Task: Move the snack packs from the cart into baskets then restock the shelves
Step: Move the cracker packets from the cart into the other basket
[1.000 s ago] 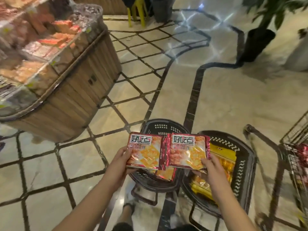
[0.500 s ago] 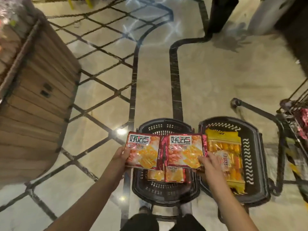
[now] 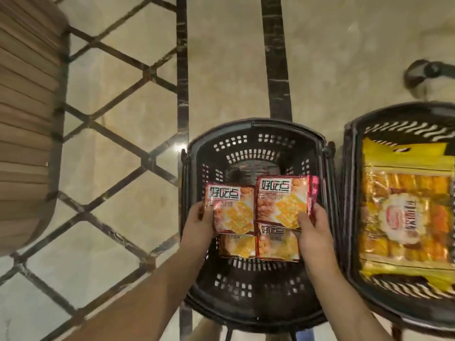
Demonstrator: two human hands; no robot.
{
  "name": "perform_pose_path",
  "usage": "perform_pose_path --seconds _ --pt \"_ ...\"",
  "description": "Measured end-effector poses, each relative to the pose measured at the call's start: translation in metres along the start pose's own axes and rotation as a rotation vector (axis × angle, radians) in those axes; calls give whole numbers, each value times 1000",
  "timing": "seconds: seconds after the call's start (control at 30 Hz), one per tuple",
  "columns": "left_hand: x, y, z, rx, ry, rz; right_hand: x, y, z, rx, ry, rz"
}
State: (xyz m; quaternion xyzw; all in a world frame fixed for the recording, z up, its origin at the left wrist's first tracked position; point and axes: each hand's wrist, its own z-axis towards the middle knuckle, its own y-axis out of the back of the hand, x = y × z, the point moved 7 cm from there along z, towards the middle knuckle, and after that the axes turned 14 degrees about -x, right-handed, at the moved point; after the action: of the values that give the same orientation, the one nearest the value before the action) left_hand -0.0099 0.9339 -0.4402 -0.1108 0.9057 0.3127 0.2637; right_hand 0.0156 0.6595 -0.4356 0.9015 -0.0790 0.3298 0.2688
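While gripped by left hand (image 3: 197, 223) and right hand (image 3: 312, 228) over the basket (image 3: 248, 276), two red 好吃点 packs (image 3: 280, 201).

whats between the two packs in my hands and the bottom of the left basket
In the head view, two more red snack packs lie side by side in the black basket, partly covered by the held packs.

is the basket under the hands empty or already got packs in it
Not empty: two red snack packs lie on the basket floor, below the held packs in the left hand and right hand.
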Motion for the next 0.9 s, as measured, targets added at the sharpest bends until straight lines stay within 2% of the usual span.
perform_pose_path --seconds 0.1,0.23,0.57,0.67,0.8,0.9 --pt "26 -32 27 -33 55 -10 -16 -29 28 1 63 -110" --pt "51 -69 49 -91 131 -15 -42 -56 68 -40 29 -216" --pt "77 -127 127 -213 119 130 -87 -102 136 -98 69 -456" --pt "72 -146 146 -215 57 199 -94 -112 149 -103 86 -527" --pt "81 -153 164 -220 120 339 -97 -124 160 -72 84 -660" --pt "88 -159 170 -158 155 411 -97 -131 166 -6 93 -798"
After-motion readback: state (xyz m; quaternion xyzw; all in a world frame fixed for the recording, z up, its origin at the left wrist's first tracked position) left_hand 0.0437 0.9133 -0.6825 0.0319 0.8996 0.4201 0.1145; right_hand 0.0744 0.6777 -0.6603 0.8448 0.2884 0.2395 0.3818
